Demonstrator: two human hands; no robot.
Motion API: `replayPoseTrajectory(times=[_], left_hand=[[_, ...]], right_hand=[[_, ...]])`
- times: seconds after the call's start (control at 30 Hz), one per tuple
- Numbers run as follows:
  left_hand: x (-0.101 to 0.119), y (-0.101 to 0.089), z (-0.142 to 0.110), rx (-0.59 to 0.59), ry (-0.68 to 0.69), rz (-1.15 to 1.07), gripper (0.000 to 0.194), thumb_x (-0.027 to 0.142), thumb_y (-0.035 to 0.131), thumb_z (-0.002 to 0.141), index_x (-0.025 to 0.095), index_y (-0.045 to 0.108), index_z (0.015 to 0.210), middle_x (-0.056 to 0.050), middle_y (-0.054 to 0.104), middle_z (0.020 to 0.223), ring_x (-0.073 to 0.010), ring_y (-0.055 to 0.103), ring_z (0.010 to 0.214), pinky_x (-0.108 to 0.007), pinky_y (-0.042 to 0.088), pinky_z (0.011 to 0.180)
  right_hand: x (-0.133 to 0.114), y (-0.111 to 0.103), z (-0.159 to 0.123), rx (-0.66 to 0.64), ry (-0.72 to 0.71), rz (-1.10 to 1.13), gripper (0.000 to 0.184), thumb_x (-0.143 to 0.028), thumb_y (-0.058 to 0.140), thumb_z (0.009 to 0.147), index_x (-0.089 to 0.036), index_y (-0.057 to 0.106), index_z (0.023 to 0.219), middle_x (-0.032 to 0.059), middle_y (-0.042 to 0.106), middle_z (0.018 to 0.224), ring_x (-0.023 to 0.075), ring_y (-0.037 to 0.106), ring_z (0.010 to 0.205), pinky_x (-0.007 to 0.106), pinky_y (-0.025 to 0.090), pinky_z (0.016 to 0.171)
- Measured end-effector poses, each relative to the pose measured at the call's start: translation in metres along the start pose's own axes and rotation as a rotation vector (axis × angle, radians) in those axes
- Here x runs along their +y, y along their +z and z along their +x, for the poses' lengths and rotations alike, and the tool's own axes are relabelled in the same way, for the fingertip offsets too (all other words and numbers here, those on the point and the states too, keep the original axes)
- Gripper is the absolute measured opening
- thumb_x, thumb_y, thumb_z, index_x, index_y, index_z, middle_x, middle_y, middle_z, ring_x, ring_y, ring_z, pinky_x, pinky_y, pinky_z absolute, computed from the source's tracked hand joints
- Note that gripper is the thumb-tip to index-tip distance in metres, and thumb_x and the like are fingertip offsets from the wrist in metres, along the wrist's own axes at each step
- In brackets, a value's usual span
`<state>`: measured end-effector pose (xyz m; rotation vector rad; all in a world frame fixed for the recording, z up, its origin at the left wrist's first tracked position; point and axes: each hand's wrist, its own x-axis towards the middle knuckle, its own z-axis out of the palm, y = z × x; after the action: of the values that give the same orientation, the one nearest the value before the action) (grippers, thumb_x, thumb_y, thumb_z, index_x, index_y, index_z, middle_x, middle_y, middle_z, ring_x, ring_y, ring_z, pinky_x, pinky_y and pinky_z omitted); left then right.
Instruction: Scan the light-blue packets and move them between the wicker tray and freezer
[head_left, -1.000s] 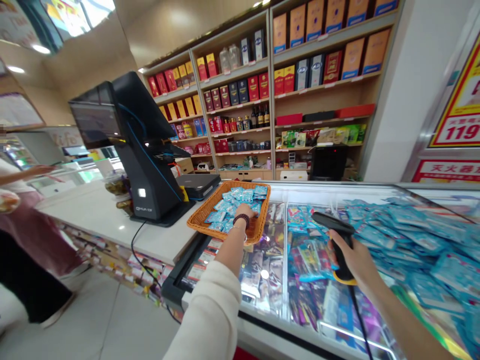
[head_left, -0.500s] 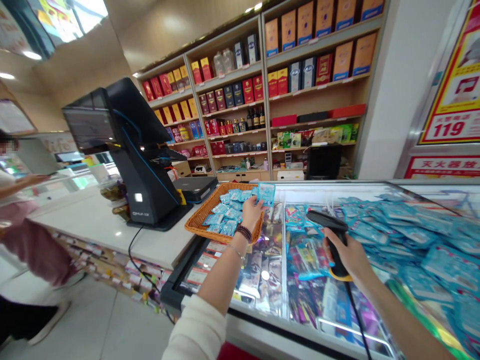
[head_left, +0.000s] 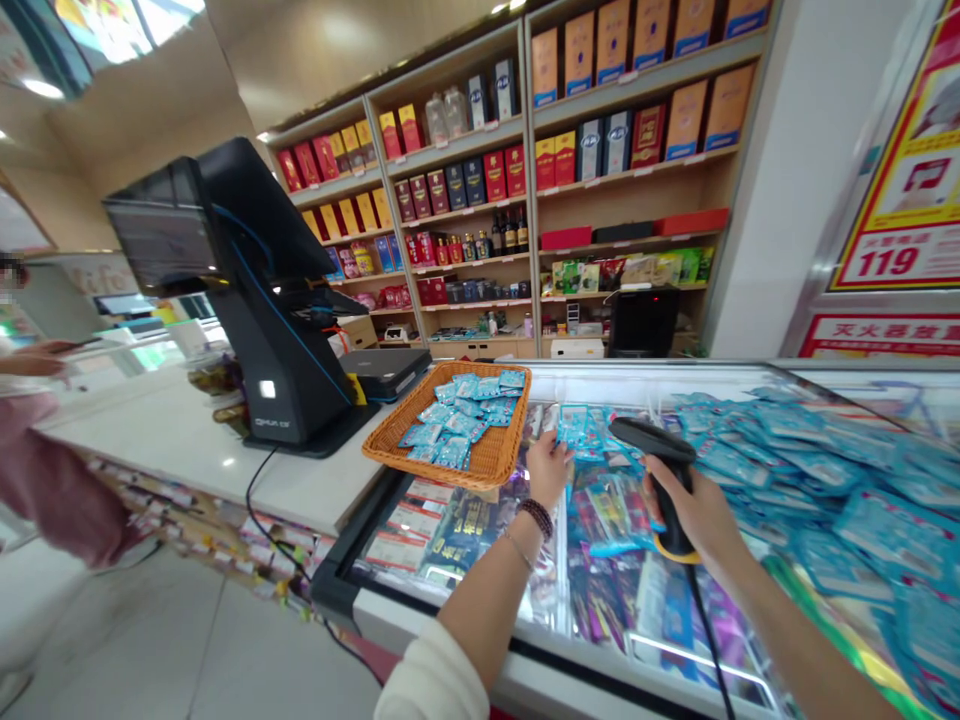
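Observation:
My left hand [head_left: 549, 468], with a beaded bracelet on the wrist, is over the glass top just right of the wicker basket [head_left: 487, 472]. Its fingers are slightly bent and apart, at the left edge of a small blue packet [head_left: 576, 426]; no firm hold shows. Inside the basket lie several blue packets [head_left: 457, 425]. My right hand [head_left: 694, 505] is wrapped around the handle of a black barcode scanner [head_left: 660, 450] with a yellow lower rim, its cable hanging down. To the right, many blue packets [head_left: 795, 450] are heaped on the glass.
A black cash register [head_left: 274, 370] stands on the white counter [head_left: 300, 495] at left. Under the glass of the display case [head_left: 465, 590] are colourful packs. Behind it are shelves [head_left: 637, 180] of boxes and bottles. Another person [head_left: 45, 440] is at the far left.
My left hand has let go of a blue packet at the basket and moved right, to another packet on the glass. My right hand still holds the scanner in nearly the same place.

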<state>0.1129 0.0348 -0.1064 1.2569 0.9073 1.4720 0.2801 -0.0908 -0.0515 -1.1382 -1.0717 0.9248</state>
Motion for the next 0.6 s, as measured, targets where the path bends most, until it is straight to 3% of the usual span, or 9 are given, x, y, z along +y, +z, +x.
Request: replayPoseTrajectory(times=[0.4, 0.6], left_hand=[[-0.0011, -0.0061, 0.0011, -0.048, 0.020, 0.021, 0.011, 0.026, 0.073, 0.083, 0.016, 0.070, 0.087, -0.003, 0.067, 0.077, -0.0174, 0.071, 0.082, -0.045, 0.063, 0.093], [-0.0023, -0.0065, 0.0016, -0.041, 0.038, 0.041, 0.013, 0.028, 0.073, 0.083, 0.016, 0.068, 0.083, -0.001, 0.065, 0.075, -0.0152, 0.070, 0.077, -0.042, 0.064, 0.091]], right_hand=[[-0.0032, 0.0043, -0.0077, -0.037, -0.030, -0.160, 0.051, -0.066, 0.069, 0.082, -0.022, 0.058, 0.059, -0.0005, 0.056, 0.041, 0.0139, 0.050, 0.036, 0.027, 0.042, 0.042], [-0.0037, 0.0052, -0.0088, -0.034, -0.029, -0.150, 0.052, -0.070, 0.070, 0.078, -0.023, 0.059, 0.058, -0.0001, 0.054, 0.040, 0.0152, 0.049, 0.034, 0.029, 0.041, 0.040]])
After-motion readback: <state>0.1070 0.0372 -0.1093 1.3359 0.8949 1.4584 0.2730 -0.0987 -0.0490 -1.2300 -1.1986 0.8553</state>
